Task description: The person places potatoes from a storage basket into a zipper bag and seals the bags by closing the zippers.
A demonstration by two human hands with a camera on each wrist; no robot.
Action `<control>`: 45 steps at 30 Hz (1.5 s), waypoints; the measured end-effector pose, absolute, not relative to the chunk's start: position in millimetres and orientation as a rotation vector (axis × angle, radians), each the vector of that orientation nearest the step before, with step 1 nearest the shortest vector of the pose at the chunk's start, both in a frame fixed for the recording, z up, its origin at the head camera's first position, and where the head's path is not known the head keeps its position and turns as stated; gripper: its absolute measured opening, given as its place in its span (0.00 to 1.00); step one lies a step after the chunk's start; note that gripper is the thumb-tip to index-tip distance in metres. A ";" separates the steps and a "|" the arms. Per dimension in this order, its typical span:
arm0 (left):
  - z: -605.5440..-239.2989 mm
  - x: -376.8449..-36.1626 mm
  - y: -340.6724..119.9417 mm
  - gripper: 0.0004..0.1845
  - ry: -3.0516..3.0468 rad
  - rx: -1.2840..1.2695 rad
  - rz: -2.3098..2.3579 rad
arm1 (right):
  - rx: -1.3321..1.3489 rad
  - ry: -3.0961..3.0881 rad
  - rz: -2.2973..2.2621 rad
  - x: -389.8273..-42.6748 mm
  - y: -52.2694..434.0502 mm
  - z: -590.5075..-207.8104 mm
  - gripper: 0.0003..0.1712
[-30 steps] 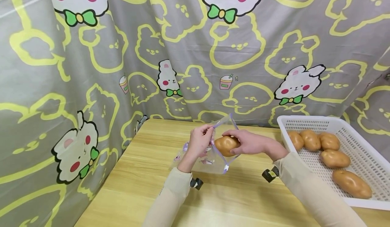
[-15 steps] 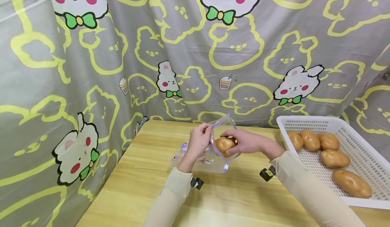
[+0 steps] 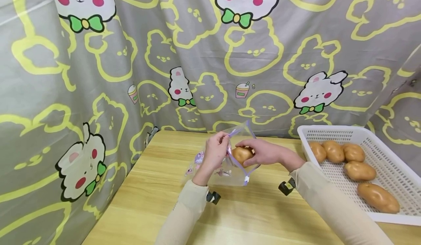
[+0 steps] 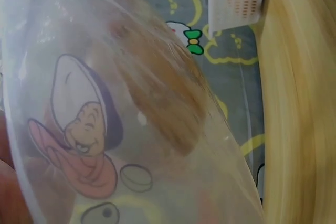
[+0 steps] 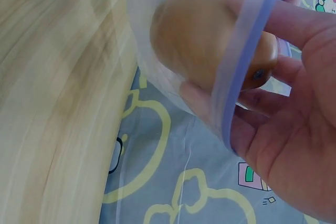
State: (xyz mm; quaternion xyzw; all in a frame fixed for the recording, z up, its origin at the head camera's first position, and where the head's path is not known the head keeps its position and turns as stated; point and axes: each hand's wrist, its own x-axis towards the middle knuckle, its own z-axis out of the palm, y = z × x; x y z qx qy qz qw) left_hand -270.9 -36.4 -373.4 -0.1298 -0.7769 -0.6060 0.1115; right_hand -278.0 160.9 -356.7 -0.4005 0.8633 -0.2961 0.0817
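Note:
My left hand [image 3: 217,151] pinches the purple-edged rim of a clear zip bag [image 3: 217,177] with printed cartoon figures. The bag's mouth gapes toward the right. My right hand [image 3: 264,151] grips a brown potato [image 3: 241,155] at that mouth, its fingers curled round the potato's near end. In the right wrist view most of the potato [image 5: 191,38] lies behind the bag's film, with the fingers reaching inside past the purple rim [image 5: 241,61]. Through the printed film in the left wrist view, the potato [image 4: 163,87] shows blurred inside the bag.
A white perforated basket [image 3: 391,157] stands at the right of the wooden table [image 3: 141,208], with several potatoes [image 3: 378,197] in it. A grey patterned curtain [image 3: 204,55] hangs behind the table and along its left side.
The right hand has moved slightly left, carrying the potato further into the bag. My left hand keeps its pinch on the rim, nearly still.

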 end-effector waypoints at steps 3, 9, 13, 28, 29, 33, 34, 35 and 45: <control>-372.9 -271.1 -36.2 0.08 -2.268 -0.367 -1.789 | -1.177 2.555 -0.917 -278.1 161.4 -356.4 0.35; -373.6 -273.2 -37.7 0.09 -2.248 -0.351 -1.787 | -1.097 2.468 -1.002 -276.0 165.4 -354.2 0.28; -373.8 -273.5 -37.6 0.09 -2.212 -0.366 -1.840 | -1.063 2.473 -1.000 -275.2 165.9 -352.9 0.23; -378.5 -273.6 -41.3 0.09 -2.165 -0.367 -1.889 | -1.104 2.510 -1.052 -276.6 174.1 -352.9 0.22; -378.6 -273.8 -41.6 0.09 -2.165 -0.363 -1.887 | -1.114 2.520 -1.047 -276.5 176.0 -352.2 0.21; -379.0 -274.6 -42.9 0.09 -2.164 -0.326 -1.894 | -1.139 2.575 -1.047 -275.6 188.2 -347.0 0.21; -379.1 -274.7 -43.4 0.09 -2.162 -0.318 -1.899 | -1.141 2.590 -1.053 -275.0 192.2 -344.9 0.20; -379.2 -274.7 -44.2 0.09 -2.158 -0.315 -1.903 | -1.142 2.608 -1.054 -274.3 196.6 -342.6 0.20; -386.8 -276.6 -49.0 0.09 -2.186 -0.318 -1.869 | -1.023 2.789 -1.026 -274.4 254.1 -333.7 0.17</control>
